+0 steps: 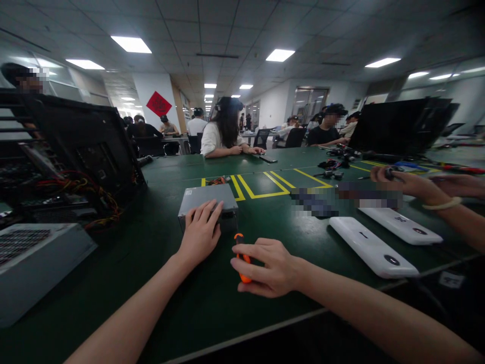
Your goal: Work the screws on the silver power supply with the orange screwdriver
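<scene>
A grey metal computer power supply (207, 197) sits on the green table with a small label on its top. My left hand (200, 232) lies on its top and near edge, fingers stretched out. Between the thumb and fingers of my right hand (267, 268) is a screwdriver (245, 273) with an orange and black handle, held just to the right of the power supply. The screwdriver's shaft cannot be made out.
An open computer case (87, 151) with loose cables stands at left, beside another grey metal box (45, 263). White devices (373, 247) lie at right, near another person's hands (413, 187). Yellow tape (265, 194) marks the table (170, 172). A person (227, 129) sits opposite.
</scene>
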{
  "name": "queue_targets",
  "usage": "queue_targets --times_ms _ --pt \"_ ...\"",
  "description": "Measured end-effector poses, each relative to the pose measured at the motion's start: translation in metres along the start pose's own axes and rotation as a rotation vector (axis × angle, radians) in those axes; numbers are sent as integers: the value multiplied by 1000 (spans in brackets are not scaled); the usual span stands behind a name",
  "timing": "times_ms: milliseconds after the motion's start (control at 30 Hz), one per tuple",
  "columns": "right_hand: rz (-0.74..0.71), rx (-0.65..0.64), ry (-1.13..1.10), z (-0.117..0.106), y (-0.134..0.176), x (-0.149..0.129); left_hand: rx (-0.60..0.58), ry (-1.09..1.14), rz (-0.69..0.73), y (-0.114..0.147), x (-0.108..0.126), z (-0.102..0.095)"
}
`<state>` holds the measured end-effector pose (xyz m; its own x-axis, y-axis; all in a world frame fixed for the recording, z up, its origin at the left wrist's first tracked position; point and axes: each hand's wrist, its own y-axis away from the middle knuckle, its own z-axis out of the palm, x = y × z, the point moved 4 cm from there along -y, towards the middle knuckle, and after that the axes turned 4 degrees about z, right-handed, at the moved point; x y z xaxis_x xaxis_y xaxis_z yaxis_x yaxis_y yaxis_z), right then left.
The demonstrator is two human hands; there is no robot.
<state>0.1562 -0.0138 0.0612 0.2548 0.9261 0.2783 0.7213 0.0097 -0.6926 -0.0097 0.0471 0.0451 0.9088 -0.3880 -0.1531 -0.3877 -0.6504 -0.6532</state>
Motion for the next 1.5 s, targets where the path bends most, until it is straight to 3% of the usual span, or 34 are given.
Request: queue_targets --times_ms 133,367,567,800,1033,1267,1500 --pt "89 133 -53 0 4 6 -17 -5 -5 0 0 0" --pt "42 -33 -4 0 1 1 -8 1 -9 0 1 -1" --pt "137 115 -41 2 5 9 2 21 -14 0 1 0" --pt "53 -6 -10 -1 3 5 -1 23 -17 0 1 -1" --pt "105 108 -26 3 7 6 3 30 -15 0 1 0" --pt "53 -45 -2 2 4 2 7 23 42 1 3 -4" --pt "117 75 -63 2 5 7 -90 -12 151 4 7 -9"
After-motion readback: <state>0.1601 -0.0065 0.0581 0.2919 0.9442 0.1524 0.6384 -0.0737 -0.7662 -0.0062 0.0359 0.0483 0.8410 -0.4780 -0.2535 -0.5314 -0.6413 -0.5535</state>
